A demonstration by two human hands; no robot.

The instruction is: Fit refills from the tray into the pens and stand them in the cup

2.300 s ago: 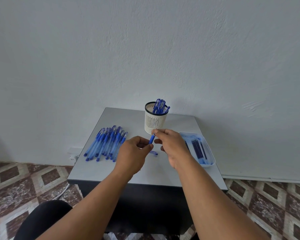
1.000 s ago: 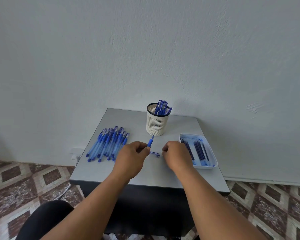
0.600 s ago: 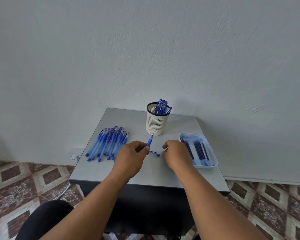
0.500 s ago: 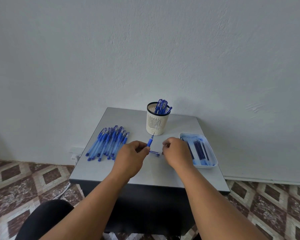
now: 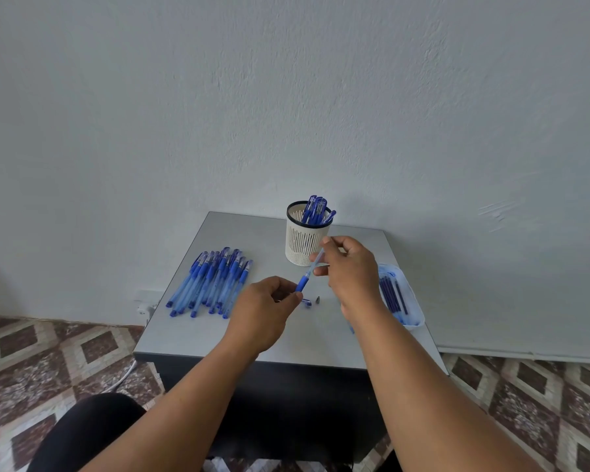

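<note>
- Grey table [image 5: 218, 332] against a pale wall, with a white cup [image 5: 303, 245] of pens at the back.
- Left hand [image 5: 264, 313] pinches the lower blue grip of a pen [image 5: 311, 270]; right hand [image 5: 349, 267] pinches its upper end.
- Pen's long axis slants up-right toward the cup.
- Right forearm partly hides the refill tray [image 5: 411, 301]; two small parts [image 5: 312, 301] on the table are unclear.
</note>
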